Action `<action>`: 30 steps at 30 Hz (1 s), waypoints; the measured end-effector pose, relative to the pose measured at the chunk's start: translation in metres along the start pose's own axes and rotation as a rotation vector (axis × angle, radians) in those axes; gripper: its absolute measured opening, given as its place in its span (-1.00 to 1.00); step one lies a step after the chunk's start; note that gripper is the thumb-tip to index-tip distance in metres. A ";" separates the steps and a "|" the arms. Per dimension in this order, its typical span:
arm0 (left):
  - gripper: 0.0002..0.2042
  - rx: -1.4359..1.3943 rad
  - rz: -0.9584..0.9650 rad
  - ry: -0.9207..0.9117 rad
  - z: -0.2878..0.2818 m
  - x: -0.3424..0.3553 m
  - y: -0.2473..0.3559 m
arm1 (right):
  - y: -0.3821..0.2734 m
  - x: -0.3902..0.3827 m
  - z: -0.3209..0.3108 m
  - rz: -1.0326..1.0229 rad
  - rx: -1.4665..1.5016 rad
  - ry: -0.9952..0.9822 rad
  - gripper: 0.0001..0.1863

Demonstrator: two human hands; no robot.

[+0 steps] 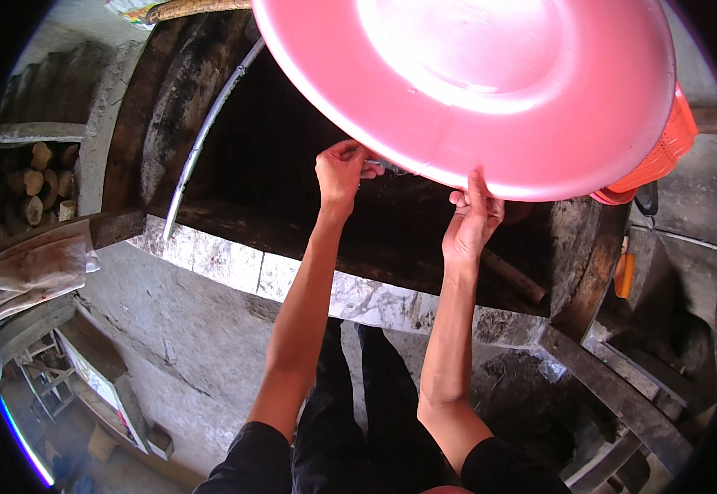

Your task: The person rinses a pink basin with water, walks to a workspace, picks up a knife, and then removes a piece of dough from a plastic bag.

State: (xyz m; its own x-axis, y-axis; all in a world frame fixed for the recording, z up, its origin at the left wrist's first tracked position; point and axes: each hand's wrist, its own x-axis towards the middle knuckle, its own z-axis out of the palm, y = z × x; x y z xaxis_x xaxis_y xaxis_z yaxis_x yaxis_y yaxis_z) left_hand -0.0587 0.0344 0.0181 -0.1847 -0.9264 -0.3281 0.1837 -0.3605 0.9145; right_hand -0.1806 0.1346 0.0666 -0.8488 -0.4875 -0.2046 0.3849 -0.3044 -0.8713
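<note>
Your right hand [470, 229] held the pink basin [474, 132] by its near edge, over the dark hollow [268, 156]; your left hand [342, 175] curled near it, its hold unclear. Supporting the basin evenly seemed wisest.

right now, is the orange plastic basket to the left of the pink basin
No, the orange plastic basket shows past the right edge of the pink basin.

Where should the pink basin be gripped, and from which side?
Take the pink basin by its near rim, probably from the person's side: that curved edge faces the body, and the right hand holds there, thumb over the pink surface.
</note>
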 end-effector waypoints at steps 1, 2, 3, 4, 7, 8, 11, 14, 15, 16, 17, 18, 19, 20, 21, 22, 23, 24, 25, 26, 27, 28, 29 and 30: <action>-0.91 0.005 -0.057 -0.053 -0.001 -0.002 0.001 | -0.001 0.000 0.002 -0.001 0.001 -0.001 -0.88; -0.87 -0.031 -0.028 -0.009 0.000 -0.004 0.002 | -0.001 0.000 0.005 0.001 0.012 -0.016 -0.88; -0.87 -0.032 -0.026 -0.008 -0.002 -0.003 0.002 | -0.002 -0.001 0.007 0.003 0.024 -0.030 -0.89; -0.85 -0.164 -0.004 -0.070 -0.005 -0.001 0.003 | -0.001 -0.001 0.007 0.002 0.025 -0.033 -0.89; -0.78 -0.401 -0.018 -0.181 -0.006 0.002 0.013 | -0.001 0.002 0.004 -0.008 0.026 -0.062 -0.90; -0.75 -0.250 0.065 -0.136 -0.003 0.002 0.015 | -0.001 0.004 0.004 -0.010 0.045 -0.082 -0.91; -0.69 -0.029 0.159 -0.096 -0.006 0.001 0.018 | -0.001 0.008 0.003 -0.006 0.049 -0.105 -0.91; -0.69 0.069 0.111 -0.044 -0.007 -0.001 0.018 | 0.006 0.015 0.003 0.017 0.050 -0.109 -0.89; -0.73 0.009 0.104 -0.024 -0.006 -0.002 0.017 | 0.009 0.017 0.002 0.034 0.063 -0.109 -0.88; -0.77 -0.052 0.096 -0.003 -0.006 -0.002 0.015 | 0.012 0.017 0.002 0.034 0.064 -0.110 -0.88; -0.77 -0.052 0.098 0.000 -0.009 -0.001 0.011 | 0.014 0.015 0.002 0.079 0.061 -0.125 -0.86; -0.81 -0.119 0.136 -0.033 -0.012 -0.001 0.006 | 0.017 0.013 0.003 0.124 0.057 -0.139 -0.85; -0.85 -0.186 0.173 -0.067 -0.015 0.000 0.002 | 0.021 0.010 0.004 0.161 0.055 -0.154 -0.83; -0.87 -0.216 0.181 -0.078 -0.016 -0.003 0.000 | 0.023 0.007 0.005 0.180 0.042 -0.141 -0.84; -0.88 -0.247 0.187 -0.090 -0.018 -0.006 -0.001 | 0.025 0.005 0.005 0.199 0.028 -0.128 -0.84; -0.87 -0.260 0.095 -0.092 -0.024 -0.010 -0.006 | 0.030 0.004 -0.002 0.229 0.024 -0.155 -0.85; -0.85 -0.272 0.004 -0.094 -0.027 -0.014 -0.008 | 0.033 0.002 -0.006 0.258 0.020 -0.183 -0.86; -0.87 -0.274 -0.025 -0.057 -0.028 -0.018 -0.008 | 0.039 0.000 -0.008 0.294 0.007 -0.143 -0.87; -0.87 -0.274 -0.024 -0.057 -0.030 -0.020 -0.010 | 0.044 -0.001 -0.009 0.312 0.002 -0.142 -0.88; -0.86 -0.257 0.000 -0.003 -0.032 -0.023 -0.012 | 0.045 -0.003 -0.011 0.341 -0.005 -0.149 -0.88; -0.85 -0.240 0.024 0.051 -0.034 -0.026 -0.014 | 0.046 -0.005 -0.014 0.369 -0.012 -0.156 -0.88; -0.83 -0.266 0.018 0.053 -0.035 -0.028 -0.015 | 0.049 -0.005 -0.018 0.373 -0.012 -0.154 -0.88; -0.83 -0.263 0.015 0.056 -0.038 -0.031 -0.018 | 0.053 -0.007 -0.022 0.406 -0.015 -0.142 -0.87; -0.83 -0.227 0.059 0.064 -0.040 -0.033 -0.023 | 0.056 -0.009 -0.026 0.439 -0.019 -0.130 -0.85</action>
State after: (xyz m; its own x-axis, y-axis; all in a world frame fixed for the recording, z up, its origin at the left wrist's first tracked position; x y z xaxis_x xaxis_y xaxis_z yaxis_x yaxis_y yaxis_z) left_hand -0.0177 0.0694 -0.0017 -0.1069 -0.9489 -0.2969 0.4059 -0.3143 0.8582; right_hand -0.1610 0.1427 0.0082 -0.5539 -0.6658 -0.4999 0.6905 -0.0319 -0.7226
